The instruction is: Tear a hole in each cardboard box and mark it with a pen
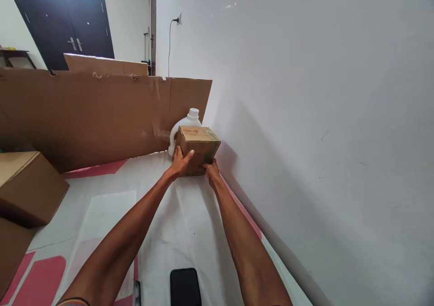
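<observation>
A: Since the white wall (322, 116) fills most of the view, use it as the anchor. What sits against it?

B: Big cardboard sheet (101, 116) stands upright, its right end meeting the wall. Floor covering (183, 206), white with pink patches, runs along the wall's base.

A: Other cartons?

B: Brown carton (29, 186) far from the wall, at the left edge, resting on another one below it. Dark double door (64, 21) even further from the wall, behind the sheet.

A: The held thing?

B: Small cardboard box (200, 148), near the wall's base, just in front of the sheet's right end. White jug (185, 127) directly behind it, on the side away from the wall; touching or not, cannot tell.

A: Hands?

B: Left hand (179, 162) grips the box's face away from the wall, thumb up on it. Right hand (212, 168) holds the lower corner on the wall side, fingers mostly hidden. Both arms stretched out.

A: Smallest?

B: Black phone (185, 287) flat on the covering, bottom of view, between the forearms, well apart from the wall.
</observation>
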{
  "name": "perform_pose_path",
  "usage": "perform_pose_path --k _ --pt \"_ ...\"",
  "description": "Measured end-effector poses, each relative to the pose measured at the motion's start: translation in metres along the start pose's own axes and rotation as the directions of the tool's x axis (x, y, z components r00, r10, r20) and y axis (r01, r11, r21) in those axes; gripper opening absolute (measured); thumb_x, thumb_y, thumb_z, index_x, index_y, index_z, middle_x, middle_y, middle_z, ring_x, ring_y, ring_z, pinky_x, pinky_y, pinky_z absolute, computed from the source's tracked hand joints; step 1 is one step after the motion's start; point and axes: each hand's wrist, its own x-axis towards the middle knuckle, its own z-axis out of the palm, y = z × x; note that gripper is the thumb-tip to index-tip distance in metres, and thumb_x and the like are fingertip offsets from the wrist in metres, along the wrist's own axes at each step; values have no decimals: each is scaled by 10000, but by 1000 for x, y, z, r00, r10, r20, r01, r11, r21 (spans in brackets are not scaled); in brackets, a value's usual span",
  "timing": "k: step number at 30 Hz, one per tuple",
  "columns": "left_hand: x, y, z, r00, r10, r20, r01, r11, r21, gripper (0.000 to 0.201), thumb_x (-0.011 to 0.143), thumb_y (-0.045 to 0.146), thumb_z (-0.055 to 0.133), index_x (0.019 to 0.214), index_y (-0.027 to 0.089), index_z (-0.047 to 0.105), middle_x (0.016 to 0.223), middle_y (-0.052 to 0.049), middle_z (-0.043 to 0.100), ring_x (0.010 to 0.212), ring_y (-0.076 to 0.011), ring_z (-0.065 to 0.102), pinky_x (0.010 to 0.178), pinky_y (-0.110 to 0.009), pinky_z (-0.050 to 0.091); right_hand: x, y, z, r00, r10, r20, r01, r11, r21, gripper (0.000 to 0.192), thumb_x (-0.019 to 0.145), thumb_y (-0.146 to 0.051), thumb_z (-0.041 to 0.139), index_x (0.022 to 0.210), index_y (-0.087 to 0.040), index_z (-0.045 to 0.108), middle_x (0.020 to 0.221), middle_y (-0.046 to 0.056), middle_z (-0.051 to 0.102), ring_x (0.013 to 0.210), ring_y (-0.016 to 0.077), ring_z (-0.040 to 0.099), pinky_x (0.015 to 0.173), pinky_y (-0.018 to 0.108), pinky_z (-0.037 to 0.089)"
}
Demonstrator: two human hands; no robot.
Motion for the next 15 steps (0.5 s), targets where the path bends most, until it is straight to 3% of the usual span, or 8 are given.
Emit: perform_pose_path --k 2,4,8,12,15 --pt "-16 -1 -6 999 -20 38 19 999 33 801 971 552 642 1584 84 425 1693 -244 346 1594 -386 305 1286 -562 261 -20 -3 3 999 43 29 -44 999 20 729 675 -304 587 1395 -186 591 1337 135 710 1177 302 636 1006 471 532" --pt "-49 -4 -25 998 -27 50 23 997 78 921 946 572 655 1636 65 318 1710 -278 278 1619 -393 235 1304 -554 215 -50 -9 5 994 73 80 -77 996 52 704 683 -315 586 1378 -208 605 1361 122 702 1178 289 633 994 438 532" --pt "-153 -14 -87 1000 15 -19 -12 984 179 948 938 582 625 1674 140 223 1685 -226 287 1617 -366 216 1325 -564 149 -132 -25 18 963 45 266 -86 986 142 591 740 -336 618 1324 -263 665 1378 79 704 1160 273 649 956 399 539" --pt "-263 -20 -147 965 176 -193 -78 899 431 908 973 545 603 1697 234 152 1638 -191 270 1592 -369 232 1292 -634 226 -215 -51 40 882 -73 465 -57 964 259 503 821 -345 662 1316 -271 702 1365 70 709 1199 277 633 1015 404 512" --pt "-324 -6 -187 922 280 -268 -84 820 566 890 997 500 591 1708 336 80 1660 -154 203 1587 -377 229 1253 -646 304 -268 -80 57 801 -126 586 -82 945 316 472 893 -370 670 1359 -295 692 1377 49 703 1208 271 632 1070 418 490"
